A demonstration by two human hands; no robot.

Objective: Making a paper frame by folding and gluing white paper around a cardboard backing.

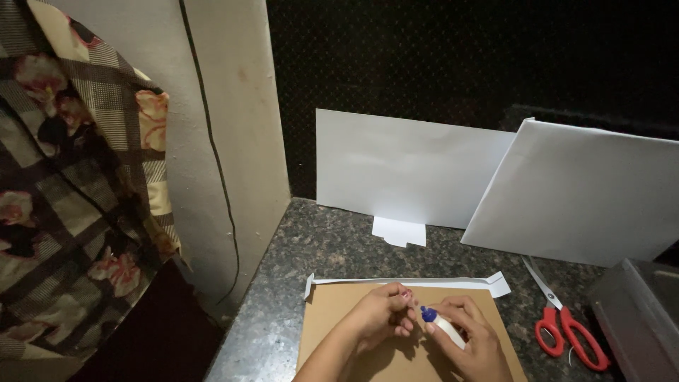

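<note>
1. We see the right hand wrapped around a white glue bottle, fingers clenched on its body; the blue cap sticks out past the fingertips, pointing up and to the left.
2. The left hand sits just beside the cap, fingers curled in, fingertips bunched near the nozzle. We cannot tell whether they pinch anything or touch the cap.
3. Both hands rest over a brown cardboard sheet lying flat on a dark speckled granite countertop.
4. A white paper strip with folded ends lies along the far edge of the cardboard, just beyond the left fingertips.
5. Red-handled scissors lie on the counter right of the cardboard, apart from the hands, blades pointing away.
6. Two white sheets lean upright against the dark back wall: one centred, one tilted at right. A small white paper piece lies at the foot of the centred one.
7. A grey box stands at the right edge; floral checked fabric hangs at left.
</note>
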